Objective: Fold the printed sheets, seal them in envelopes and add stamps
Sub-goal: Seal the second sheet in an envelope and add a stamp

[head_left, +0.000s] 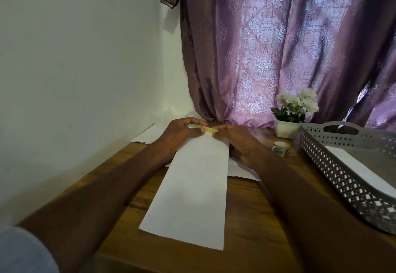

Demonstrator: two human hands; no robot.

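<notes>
A brown wooden table (252, 219) with visible grain carries a long white envelope (192, 189) lying lengthwise at its middle, over further white paper sheets (242, 169). More white sheets (147, 135) lie at the far left edge. On the right stand a small roll of stamps (280, 148), a white pot of white flowers (287, 130) and a grey perforated plastic basket (334, 176).

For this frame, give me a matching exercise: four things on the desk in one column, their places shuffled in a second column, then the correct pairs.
Things:
1. envelope
2. stamp roll
3. flower pot
4. grey basket

Places:
A. right edge of the desk, a white sheet inside
B. against the curtain
C. between the pot and the right hand
D. under both hands, flap end pinched

Pairs: 1-D, 2-C, 3-B, 4-A
</notes>
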